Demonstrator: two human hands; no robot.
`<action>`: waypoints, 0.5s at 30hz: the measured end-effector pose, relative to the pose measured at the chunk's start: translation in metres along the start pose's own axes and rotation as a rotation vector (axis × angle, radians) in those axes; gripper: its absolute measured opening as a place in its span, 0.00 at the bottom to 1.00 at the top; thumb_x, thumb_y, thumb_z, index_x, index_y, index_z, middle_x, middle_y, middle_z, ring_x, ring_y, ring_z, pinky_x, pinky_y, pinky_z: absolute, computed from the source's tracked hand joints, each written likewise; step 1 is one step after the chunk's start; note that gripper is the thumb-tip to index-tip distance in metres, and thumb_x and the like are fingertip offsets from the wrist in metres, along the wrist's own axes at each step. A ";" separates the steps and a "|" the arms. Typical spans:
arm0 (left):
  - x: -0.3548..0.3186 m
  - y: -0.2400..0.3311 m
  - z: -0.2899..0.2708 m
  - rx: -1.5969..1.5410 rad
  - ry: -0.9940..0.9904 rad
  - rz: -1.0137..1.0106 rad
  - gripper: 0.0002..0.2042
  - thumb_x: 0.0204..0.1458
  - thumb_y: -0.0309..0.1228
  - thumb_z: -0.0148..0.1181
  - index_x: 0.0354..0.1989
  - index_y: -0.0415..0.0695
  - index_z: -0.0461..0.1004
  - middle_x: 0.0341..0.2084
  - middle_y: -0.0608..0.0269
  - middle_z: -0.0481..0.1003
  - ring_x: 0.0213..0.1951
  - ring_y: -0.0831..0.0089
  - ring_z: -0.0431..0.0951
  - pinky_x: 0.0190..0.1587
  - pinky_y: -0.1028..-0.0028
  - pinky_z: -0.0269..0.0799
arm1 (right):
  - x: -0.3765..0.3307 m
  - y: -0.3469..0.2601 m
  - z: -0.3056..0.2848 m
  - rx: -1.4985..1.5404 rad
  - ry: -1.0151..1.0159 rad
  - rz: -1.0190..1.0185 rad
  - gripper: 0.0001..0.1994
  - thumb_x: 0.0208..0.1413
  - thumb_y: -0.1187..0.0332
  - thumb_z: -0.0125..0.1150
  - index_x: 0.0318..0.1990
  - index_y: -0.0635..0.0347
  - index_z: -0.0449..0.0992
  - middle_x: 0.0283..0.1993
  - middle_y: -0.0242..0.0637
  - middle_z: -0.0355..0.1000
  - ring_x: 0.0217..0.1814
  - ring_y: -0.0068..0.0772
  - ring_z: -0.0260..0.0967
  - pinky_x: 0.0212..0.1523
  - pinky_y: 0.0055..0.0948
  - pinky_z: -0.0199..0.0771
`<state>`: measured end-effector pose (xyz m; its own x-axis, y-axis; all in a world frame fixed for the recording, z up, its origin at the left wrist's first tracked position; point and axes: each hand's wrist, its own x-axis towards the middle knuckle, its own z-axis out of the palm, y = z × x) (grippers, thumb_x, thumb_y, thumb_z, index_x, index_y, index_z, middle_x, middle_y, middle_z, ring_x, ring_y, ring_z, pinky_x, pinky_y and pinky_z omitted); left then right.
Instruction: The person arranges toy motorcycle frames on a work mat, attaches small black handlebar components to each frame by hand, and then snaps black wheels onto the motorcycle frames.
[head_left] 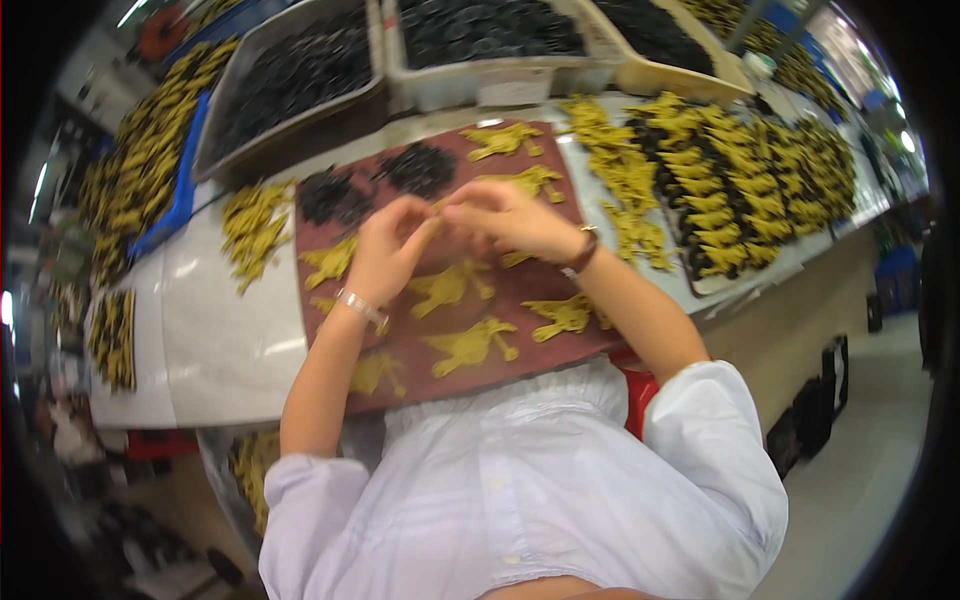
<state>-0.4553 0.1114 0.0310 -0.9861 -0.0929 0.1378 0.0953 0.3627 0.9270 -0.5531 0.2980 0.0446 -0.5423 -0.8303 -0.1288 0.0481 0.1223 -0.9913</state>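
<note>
Over a dark red mat [400, 355] my two hands meet, fingertips nearly touching. My left hand [390, 245] is closed in a pinch, and so is my right hand [515, 222]. What they pinch is hidden and blurred; a bit of yellow shows near the fingertips. Several flat, olive-yellow, irregular pieces lie spread on the mat, among them one piece [470, 345] in front of my hands and another [505, 140] at the far edge. Two small heaps of black pieces sit at the mat's far left, one heap [415, 170] just beyond my left hand.
Tubs of black pieces, such as a grey tub [290, 85], line the back. A loose yellow pile [255, 232] lies left of the mat. To the right stands a tray [745, 190] with rows of yellow and black pieces. A blue crate [175, 200] is far left.
</note>
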 end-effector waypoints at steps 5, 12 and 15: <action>0.011 -0.004 0.002 -0.428 0.068 -0.145 0.09 0.56 0.25 0.60 0.41 0.34 0.71 0.34 0.58 0.79 0.36 0.76 0.79 0.40 0.79 0.75 | 0.020 0.007 -0.003 0.008 0.092 -0.158 0.11 0.55 0.69 0.66 0.44 0.60 0.77 0.34 0.26 0.76 0.29 0.10 0.69 0.25 0.11 0.64; 0.014 -0.002 -0.002 -0.527 0.170 -0.121 0.14 0.56 0.26 0.61 0.46 0.36 0.65 0.38 0.53 0.79 0.41 0.75 0.80 0.42 0.78 0.77 | 0.037 0.003 0.002 0.186 0.148 -0.112 0.07 0.58 0.69 0.63 0.42 0.58 0.76 0.35 0.23 0.74 0.31 0.06 0.63 0.25 0.10 0.58; 0.012 -0.012 -0.007 -0.242 0.180 -0.045 0.13 0.52 0.27 0.64 0.42 0.37 0.70 0.37 0.55 0.80 0.39 0.72 0.81 0.40 0.75 0.77 | 0.045 0.013 -0.014 -0.012 0.123 -0.149 0.07 0.60 0.67 0.59 0.42 0.59 0.76 0.36 0.23 0.74 0.32 0.09 0.64 0.28 0.12 0.62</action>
<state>-0.4677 0.0995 0.0236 -0.9521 -0.2748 0.1343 0.1032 0.1248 0.9868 -0.5884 0.2698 0.0267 -0.6413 -0.7669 0.0245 -0.0501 0.0100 -0.9987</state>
